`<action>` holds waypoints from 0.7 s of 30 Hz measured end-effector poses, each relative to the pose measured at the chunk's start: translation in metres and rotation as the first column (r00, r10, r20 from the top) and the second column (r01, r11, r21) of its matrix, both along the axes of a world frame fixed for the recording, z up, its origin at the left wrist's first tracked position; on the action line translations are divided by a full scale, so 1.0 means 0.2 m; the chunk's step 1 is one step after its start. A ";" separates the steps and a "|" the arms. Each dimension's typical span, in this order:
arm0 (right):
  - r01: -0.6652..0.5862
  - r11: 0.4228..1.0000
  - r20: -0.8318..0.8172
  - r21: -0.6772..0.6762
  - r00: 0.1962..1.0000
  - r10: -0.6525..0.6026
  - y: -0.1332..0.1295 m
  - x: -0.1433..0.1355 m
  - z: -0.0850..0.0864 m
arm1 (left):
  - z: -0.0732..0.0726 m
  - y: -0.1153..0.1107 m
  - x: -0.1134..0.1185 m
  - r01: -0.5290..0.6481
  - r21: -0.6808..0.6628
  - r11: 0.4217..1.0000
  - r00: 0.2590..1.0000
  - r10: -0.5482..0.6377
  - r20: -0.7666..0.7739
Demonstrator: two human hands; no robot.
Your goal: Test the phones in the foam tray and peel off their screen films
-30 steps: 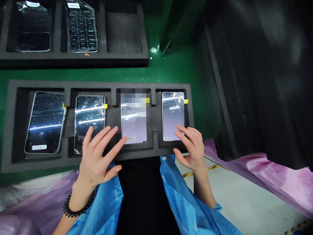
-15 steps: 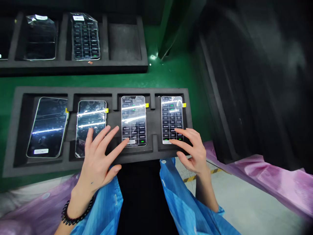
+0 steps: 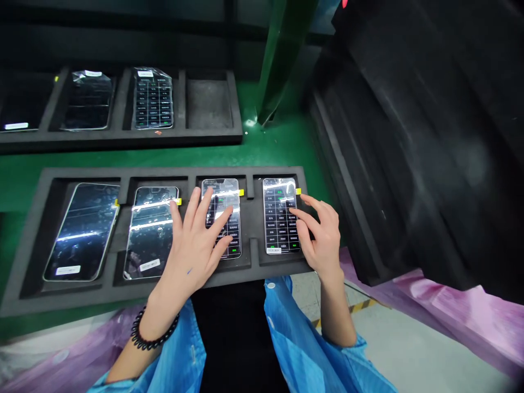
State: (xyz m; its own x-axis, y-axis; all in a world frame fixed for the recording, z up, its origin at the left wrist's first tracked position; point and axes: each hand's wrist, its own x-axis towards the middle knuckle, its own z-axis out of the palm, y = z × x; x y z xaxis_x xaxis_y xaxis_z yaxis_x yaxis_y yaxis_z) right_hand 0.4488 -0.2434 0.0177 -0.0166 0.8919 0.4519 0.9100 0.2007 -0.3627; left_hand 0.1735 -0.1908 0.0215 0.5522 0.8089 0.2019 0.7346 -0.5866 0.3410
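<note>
Several smartphones lie face up in the recesses of a dark foam tray. My left hand is spread over the third smartphone, fingers apart on or just above its lit menu grid. On the rightmost smartphone, also showing a grid with some green cells, the index finger of my right hand reaches the screen; its other fingers are loosely bent and it holds nothing. The second smartphone and the leftmost smartphone have dark screens with white labels. Yellow tabs stick out at the phones' right edges.
Behind, a second foam tray holds more phones, some in clear film. A green post rises from the green table. Stacked black trays stand close on the right. Pink-purple cloth shows on both sides.
My left hand has moved right and up, from between the second and third phones onto the third screen. My right index finger has shifted higher on the rightmost screen. The camera view has tilted up.
</note>
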 end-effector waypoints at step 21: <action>0.151 0.987 -0.026 0.058 0.988 -0.150 -0.04 -0.01 0.03 | 0.03 -0.01 -0.12 -0.161 0.044 0.986 0.977 0.153 0.147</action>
